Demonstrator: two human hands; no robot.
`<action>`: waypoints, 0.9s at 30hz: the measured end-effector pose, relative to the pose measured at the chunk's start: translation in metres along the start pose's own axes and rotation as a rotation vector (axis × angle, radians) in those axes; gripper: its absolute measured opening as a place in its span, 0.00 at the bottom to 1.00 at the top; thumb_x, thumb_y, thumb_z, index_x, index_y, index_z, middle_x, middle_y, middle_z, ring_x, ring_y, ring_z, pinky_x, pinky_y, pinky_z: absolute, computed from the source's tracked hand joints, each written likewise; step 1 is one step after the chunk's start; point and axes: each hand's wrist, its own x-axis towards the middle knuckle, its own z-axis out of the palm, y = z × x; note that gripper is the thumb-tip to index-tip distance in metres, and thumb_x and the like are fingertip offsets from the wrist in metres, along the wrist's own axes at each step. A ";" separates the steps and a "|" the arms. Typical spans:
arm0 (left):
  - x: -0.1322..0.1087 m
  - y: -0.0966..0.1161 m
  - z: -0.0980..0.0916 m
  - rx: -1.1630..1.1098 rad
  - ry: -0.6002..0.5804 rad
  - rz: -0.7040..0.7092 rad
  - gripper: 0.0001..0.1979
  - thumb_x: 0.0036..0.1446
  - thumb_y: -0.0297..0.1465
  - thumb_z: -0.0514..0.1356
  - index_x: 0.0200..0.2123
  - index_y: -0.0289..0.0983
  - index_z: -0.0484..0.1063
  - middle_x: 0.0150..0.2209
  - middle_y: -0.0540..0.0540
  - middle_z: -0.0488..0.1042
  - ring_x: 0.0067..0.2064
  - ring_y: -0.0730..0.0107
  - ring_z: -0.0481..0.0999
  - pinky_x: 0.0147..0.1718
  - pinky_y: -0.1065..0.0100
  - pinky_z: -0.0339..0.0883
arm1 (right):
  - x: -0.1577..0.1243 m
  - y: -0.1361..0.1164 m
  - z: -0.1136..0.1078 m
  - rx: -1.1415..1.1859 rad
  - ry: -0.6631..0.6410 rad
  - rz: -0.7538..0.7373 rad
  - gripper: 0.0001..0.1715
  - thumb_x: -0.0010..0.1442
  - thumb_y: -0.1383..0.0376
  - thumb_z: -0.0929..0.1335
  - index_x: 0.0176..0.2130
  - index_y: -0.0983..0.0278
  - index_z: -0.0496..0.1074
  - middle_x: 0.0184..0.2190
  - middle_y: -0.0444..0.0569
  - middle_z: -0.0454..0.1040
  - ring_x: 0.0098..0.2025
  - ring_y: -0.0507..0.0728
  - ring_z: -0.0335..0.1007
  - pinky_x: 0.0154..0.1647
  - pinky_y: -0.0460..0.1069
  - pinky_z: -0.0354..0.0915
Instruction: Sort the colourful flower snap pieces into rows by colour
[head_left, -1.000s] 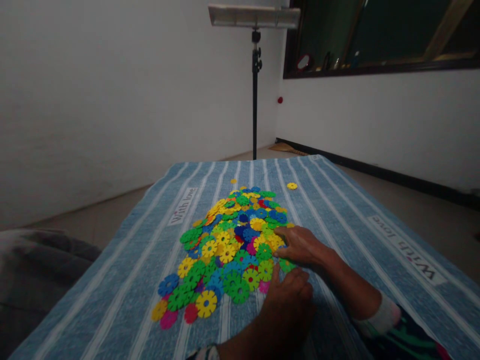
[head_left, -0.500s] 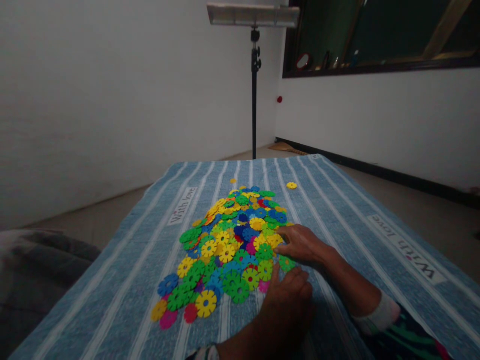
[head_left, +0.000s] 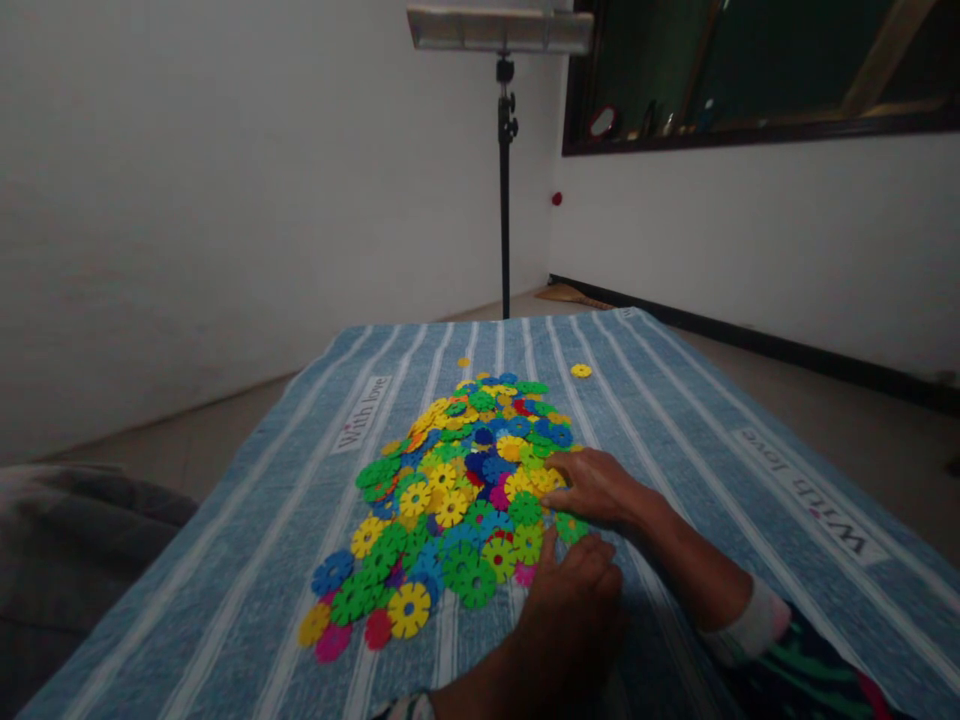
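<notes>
A heap of flower-shaped notched plastic discs (head_left: 465,550) in green, yellow, blue, red and pink lies on the striped blue cloth (head_left: 247,560). At the heap's right edge, my right hand (head_left: 600,487) has its thumb and forefinger apart, the fingertips against yellow discs (head_left: 546,480). Nearer to me, my left hand (head_left: 574,590) rests on the cloth beside the heap, its thumb raised away from the loosely bent fingers. A green disc (head_left: 571,527) lies between the two hands. Neither hand shows a disc in its grasp; the undersides of the fingers are hidden.
A lone yellow disc (head_left: 581,370) and a small orange disc (head_left: 463,362) lie beyond the heap. A lamp stand (head_left: 505,200) rises behind the cloth's far edge. Grey fabric (head_left: 67,560) is at the left, and a dark window (head_left: 750,70) at upper right.
The view has shifted very slightly. My right hand has moved a touch inward over the heap's edge; the left hand and the discs look about the same.
</notes>
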 end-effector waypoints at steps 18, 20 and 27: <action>-0.001 0.001 -0.001 -0.046 -0.021 -0.022 0.15 0.65 0.36 0.49 0.50 0.36 0.67 0.59 0.41 0.67 0.62 0.57 0.62 0.63 0.40 0.41 | 0.001 -0.008 -0.004 -0.062 0.046 -0.021 0.15 0.58 0.56 0.65 0.35 0.63 0.76 0.32 0.48 0.78 0.33 0.56 0.71 0.29 0.48 0.51; -0.001 0.002 -0.003 -0.047 -0.027 -0.027 0.15 0.66 0.35 0.49 0.50 0.36 0.67 0.59 0.41 0.67 0.62 0.58 0.62 0.63 0.41 0.42 | 0.002 -0.008 -0.003 -0.068 0.048 -0.016 0.16 0.58 0.55 0.65 0.36 0.63 0.76 0.33 0.49 0.79 0.34 0.57 0.71 0.29 0.48 0.51; -0.001 0.000 0.000 -0.045 -0.014 -0.020 0.15 0.65 0.37 0.50 0.51 0.38 0.66 0.59 0.43 0.67 0.63 0.60 0.61 0.64 0.40 0.40 | 0.006 -0.005 0.000 -0.064 0.038 -0.014 0.20 0.60 0.51 0.65 0.40 0.63 0.76 0.35 0.51 0.79 0.36 0.60 0.73 0.30 0.48 0.52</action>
